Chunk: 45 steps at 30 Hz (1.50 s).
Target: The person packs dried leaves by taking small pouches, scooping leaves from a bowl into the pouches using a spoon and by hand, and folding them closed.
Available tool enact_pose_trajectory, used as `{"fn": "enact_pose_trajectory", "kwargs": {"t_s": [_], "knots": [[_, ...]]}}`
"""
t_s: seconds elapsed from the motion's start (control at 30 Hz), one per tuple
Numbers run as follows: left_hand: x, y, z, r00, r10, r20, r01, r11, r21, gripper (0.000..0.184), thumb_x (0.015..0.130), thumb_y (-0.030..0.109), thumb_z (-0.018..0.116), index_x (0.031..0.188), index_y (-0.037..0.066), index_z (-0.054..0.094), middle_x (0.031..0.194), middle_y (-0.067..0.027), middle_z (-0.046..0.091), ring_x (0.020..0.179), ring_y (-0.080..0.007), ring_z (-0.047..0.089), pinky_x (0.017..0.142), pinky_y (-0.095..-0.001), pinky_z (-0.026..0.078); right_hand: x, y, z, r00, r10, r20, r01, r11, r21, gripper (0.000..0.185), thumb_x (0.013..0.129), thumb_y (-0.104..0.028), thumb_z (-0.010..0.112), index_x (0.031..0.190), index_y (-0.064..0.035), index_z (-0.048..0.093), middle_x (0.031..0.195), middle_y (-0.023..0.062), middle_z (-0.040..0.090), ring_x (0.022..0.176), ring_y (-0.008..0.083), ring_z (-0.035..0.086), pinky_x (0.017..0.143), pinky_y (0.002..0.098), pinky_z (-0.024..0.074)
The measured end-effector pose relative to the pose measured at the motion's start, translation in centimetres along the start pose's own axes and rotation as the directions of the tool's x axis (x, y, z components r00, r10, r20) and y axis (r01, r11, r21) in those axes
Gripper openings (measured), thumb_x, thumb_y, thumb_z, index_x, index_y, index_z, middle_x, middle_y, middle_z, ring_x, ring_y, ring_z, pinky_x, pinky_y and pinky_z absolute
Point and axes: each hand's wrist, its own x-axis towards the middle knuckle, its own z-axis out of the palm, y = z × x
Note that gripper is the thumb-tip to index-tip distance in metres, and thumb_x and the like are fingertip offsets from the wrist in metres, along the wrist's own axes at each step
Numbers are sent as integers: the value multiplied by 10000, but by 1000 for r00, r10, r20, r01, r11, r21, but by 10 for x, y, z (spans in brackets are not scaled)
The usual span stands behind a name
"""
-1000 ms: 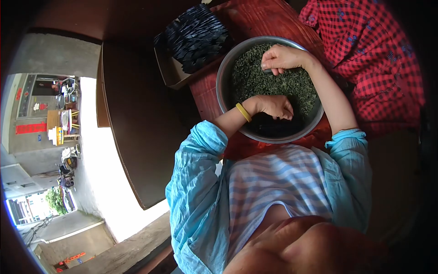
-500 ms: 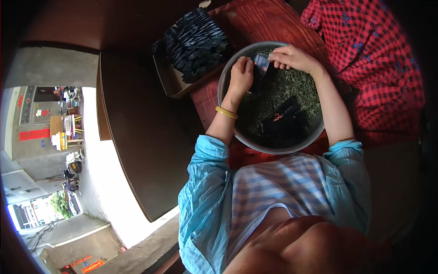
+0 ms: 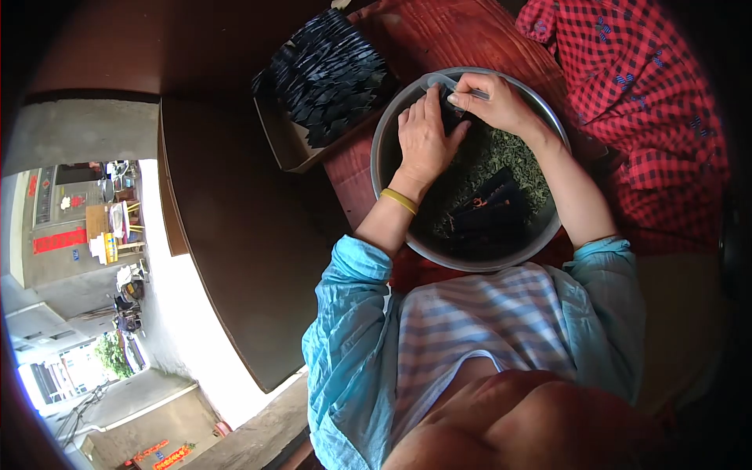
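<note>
A grey basin holds dried green leaves, which look like tea. Over its far side, my left hand, with a yellow bangle on the wrist, keeps a small black packet between its thumb and straight fingers. My right hand is closed in a pinch at the packet's top. A pale grey, spoon-like thing shows there, its end running into my right fingers; its exact kind is unclear. Several black packets lie on the leaves nearer my body.
Left of the basin, an open cardboard box holds a tall pile of dark packets. Both stand on a reddish wooden table. Red-and-black checked cloth is at the right. A dark board is at the left.
My left hand has turned and spread its fingers along the packet, which has dropped lower. My right hand has moved in close over the packet's top, and the pale grey thing now shows there.
</note>
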Motion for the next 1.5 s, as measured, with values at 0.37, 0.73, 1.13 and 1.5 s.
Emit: {"fn": "enact_pose_trajectory", "kwargs": {"t_s": [0.37, 0.73, 1.13, 1.5], "knots": [[1, -8, 0, 999, -34, 9, 35, 978, -207, 724, 740, 229, 805, 1330, 3, 451, 1095, -214, 600, 1015, -388, 589, 870, -431, 492, -2, -3, -6, 996, 66, -53, -55, 981, 183, 271, 946, -259, 635, 892, 6, 653, 755, -20, 608, 724, 48, 527, 651, 247, 439], [1, -8, -5, 1000, 16, 16, -13, 981, -194, 711, 759, 257, 808, 1332, -2, 476, 1160, -222, 589, 1055, -390, 596, 892, -415, 498, -3, -1, -17, 987, 122, 107, -141, 970, 200, 289, 947, -312, 634, 917, -28, 677, 764, -43, 590, 732, 32, 504, 656, 223, 416], [2, -9, -8, 995, 64, 78, -51, 985, -164, 671, 829, 364, 727, 1336, -6, 489, 1185, -218, 569, 1085, -387, 572, 901, -421, 485, -2, 2, -18, 970, 167, 177, -210, 941, 265, 279, 937, -327, 644, 921, -51, 678, 755, -59, 570, 709, 27, 482, 629, 212, 389], [2, -12, -5, 977, 212, 14, -212, 977, -17, 671, 795, 465, 703, 1274, 21, 550, 1066, -144, 591, 939, -325, 581, 794, -412, 472, -5, 13, -17, 967, 91, 239, -126, 983, 135, 246, 936, -242, 642, 957, 3, 640, 832, -30, 604, 798, 47, 505, 726, 233, 440]]}}
